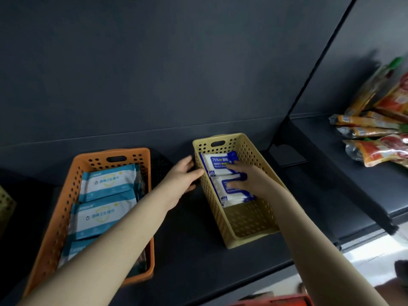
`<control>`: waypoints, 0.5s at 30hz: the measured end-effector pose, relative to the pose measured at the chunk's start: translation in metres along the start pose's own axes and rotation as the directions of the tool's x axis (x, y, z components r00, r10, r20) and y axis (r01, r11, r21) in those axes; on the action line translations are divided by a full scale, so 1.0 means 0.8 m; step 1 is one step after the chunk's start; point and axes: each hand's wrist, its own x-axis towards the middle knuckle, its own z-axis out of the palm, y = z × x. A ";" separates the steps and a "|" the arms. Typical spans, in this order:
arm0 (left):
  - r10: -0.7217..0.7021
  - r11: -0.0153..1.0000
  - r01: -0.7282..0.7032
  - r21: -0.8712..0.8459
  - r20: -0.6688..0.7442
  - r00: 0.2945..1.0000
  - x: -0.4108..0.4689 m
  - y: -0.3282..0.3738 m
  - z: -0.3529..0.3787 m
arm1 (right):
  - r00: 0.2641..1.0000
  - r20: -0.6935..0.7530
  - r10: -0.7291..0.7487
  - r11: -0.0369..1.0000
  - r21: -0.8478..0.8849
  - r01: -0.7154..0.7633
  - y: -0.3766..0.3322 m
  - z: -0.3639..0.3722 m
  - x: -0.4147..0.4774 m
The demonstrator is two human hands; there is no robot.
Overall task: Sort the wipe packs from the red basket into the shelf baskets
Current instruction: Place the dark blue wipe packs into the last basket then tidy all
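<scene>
A yellow perforated basket (247, 219) stands on the dark shelf and holds blue-and-white wipe packs (217, 164) at its far end. My right hand (247, 178) reaches inside it and lies with spread fingers on the nearer blue-and-white pack (234, 195). My left hand (183, 175) holds the basket's left rim, thumb on the edge and fingers against the outer wall. To the left, an orange basket (66, 208) carries teal-and-white wipe packs (108, 181) in a row. The red basket's rim (273, 301) shows at the bottom edge.
The dark shelf board (189, 250) runs between and in front of the two baskets. Orange and red snack bags (375, 138) lie piled on the neighbouring shelf to the right, past a black divider. Part of another yellow basket (5, 204) peeks in at the far left.
</scene>
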 end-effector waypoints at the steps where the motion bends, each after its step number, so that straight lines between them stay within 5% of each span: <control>1: 0.006 1.000 -0.006 -0.008 -0.009 1.000 -0.004 0.005 -0.008 | 0.999 -0.042 -0.001 1.000 0.023 0.002 -0.002 -0.005 -0.007; 7: 0.283 0.920 -0.259 0.295 -0.041 0.958 -0.045 0.036 -0.109 | 0.987 -0.127 -0.102 0.991 -0.101 0.089 -0.038 -0.016 -0.026; 12: 0.441 0.605 -0.221 0.764 -0.090 0.893 -0.069 -0.009 -0.176 | 0.997 -0.067 -0.037 0.998 -0.046 0.034 -0.043 0.005 -0.016; 15: 0.324 0.377 -0.068 0.924 -0.062 0.944 -0.078 -0.049 -0.191 | 1.000 -0.003 -0.008 1.000 0.016 0.008 -0.036 0.025 -0.004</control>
